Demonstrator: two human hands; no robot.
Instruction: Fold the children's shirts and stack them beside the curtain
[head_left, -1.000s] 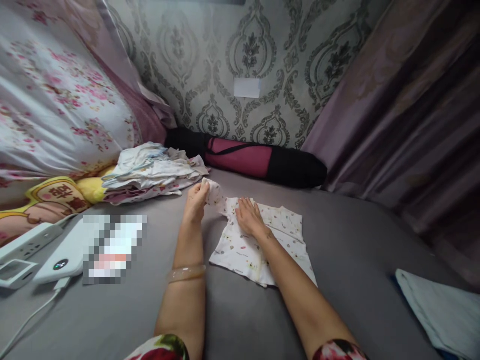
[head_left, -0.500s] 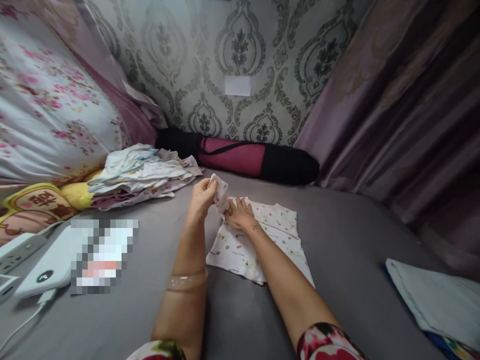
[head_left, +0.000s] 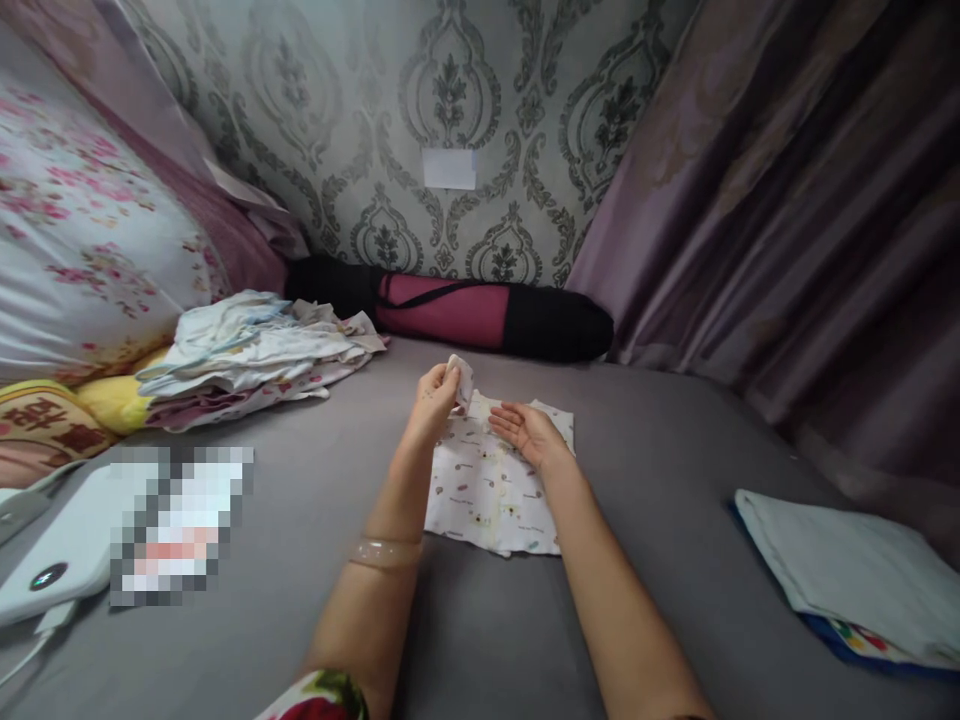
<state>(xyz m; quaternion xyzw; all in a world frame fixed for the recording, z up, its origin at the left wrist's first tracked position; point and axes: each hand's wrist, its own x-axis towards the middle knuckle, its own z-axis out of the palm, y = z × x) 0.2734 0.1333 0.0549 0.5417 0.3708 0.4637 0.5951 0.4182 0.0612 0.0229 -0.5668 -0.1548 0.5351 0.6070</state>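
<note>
A small white shirt [head_left: 480, 490] with a scattered print of little figures lies on the grey sheet in front of me. My left hand [head_left: 439, 392] is closed in a pinch on a raised flap at its far left corner. Over the shirt's far right part is my right hand [head_left: 529, 430], fingers stretched out and palm turned to the left. Nothing is held in it. Whether its edge touches the cloth, I cannot tell. Part of the shirt's right side is hidden behind this hand and forearm.
Crumpled clothes [head_left: 262, 345] are piled at the left, beside a yellow plush pillow [head_left: 52, 420]. A white power bank [head_left: 82, 535] with a cable lies near a blurred-out object. Folded pale cloth [head_left: 847, 570] rests at right. A black-and-pink long bag [head_left: 450, 312] lies along the wall.
The shirt's left side now lies folded inward, leaving it narrower. My right hand has come off its pressing spot, moved right and turned its palm. My left hand still pinches the cloth.
</note>
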